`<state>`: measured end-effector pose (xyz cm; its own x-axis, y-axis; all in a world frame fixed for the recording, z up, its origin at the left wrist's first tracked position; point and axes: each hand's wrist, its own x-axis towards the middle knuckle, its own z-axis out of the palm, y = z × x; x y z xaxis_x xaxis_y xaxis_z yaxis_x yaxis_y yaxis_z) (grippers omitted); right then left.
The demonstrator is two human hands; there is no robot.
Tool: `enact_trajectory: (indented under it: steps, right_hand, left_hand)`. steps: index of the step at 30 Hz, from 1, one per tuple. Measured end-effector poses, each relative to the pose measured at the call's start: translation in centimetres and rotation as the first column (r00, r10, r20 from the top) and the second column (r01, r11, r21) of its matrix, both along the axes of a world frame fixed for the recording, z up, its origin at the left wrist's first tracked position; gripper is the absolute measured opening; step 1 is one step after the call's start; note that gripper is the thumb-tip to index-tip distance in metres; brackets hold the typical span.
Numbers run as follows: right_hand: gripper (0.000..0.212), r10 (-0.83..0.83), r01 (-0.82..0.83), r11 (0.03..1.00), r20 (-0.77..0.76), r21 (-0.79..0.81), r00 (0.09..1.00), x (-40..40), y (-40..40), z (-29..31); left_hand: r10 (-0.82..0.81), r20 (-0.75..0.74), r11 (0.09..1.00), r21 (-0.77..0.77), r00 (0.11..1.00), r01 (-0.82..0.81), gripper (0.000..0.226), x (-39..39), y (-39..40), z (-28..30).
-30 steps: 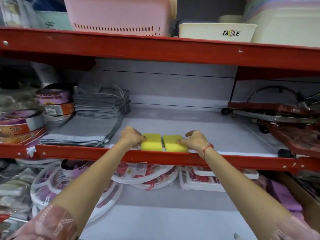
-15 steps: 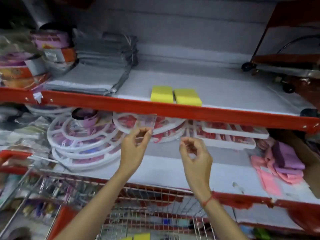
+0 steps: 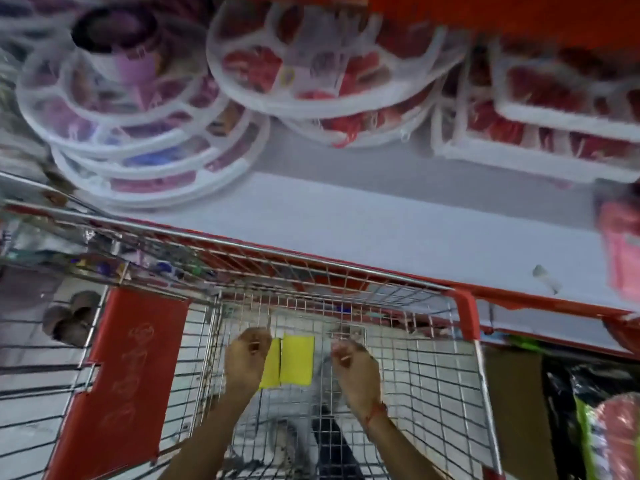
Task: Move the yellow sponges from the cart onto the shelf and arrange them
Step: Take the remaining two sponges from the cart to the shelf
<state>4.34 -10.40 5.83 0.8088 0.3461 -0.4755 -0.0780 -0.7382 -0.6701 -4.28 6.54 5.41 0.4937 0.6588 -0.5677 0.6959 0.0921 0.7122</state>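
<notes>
Two yellow sponges (image 3: 296, 359) lie side by side on the wire floor of the shopping cart (image 3: 346, 271), low in the middle of the view. My left hand (image 3: 246, 358) hangs over the left sponge and covers part of it, fingers curled, with no visible grip on it. My right hand (image 3: 353, 363) is a little to the right of the sponges, apart from them, fingers loosely bent and holding nothing. The shelf with the placed sponges is out of view above.
A grey lower shelf (image 3: 381, 230) with a red front edge runs behind the cart. It carries stacked round white hanger rings (image 3: 145, 133) at left and white rectangular packs (image 3: 540, 133) at right. A red cart flap (image 3: 128, 375) stands at left. Bagged goods (image 3: 606, 427) sit at right.
The view has dropped from the shelf to the cart. Both hands left the two sponges on the upper shelf and came down into the cart, beside two more sponges.
</notes>
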Motion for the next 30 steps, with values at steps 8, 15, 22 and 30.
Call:
enact_trajectory:
  steps: [8,15,22,30]
  right_hand:
    - [0.038,0.014,-0.057,0.986,-0.266,-0.156,0.964,-1.9,1.8,-11.0]
    - [0.060,-0.082,0.013,0.975,-0.306,-0.222,0.948,-4.0,3.6,-16.0]
    - [0.024,-0.185,0.128,0.974,-0.326,-0.188,0.927,-2.4,4.5,-11.3]
    - [0.032,-0.151,0.170,0.985,-0.453,0.001,0.878,-0.4,0.3,-2.7]
  left_hand:
    - [0.055,-0.416,0.995,-0.057,0.908,-0.086,0.066,-4.7,0.5,-12.5]
    - [0.029,-0.448,0.983,-0.151,0.893,-0.108,0.067,-2.6,0.8,-12.5]
    - [-0.001,-0.450,0.991,-0.119,0.893,-0.059,0.050,-2.1,0.6,-10.0]
    - [0.069,-0.206,0.965,-0.236,0.976,-0.118,0.025,-2.6,-0.3,-4.3]
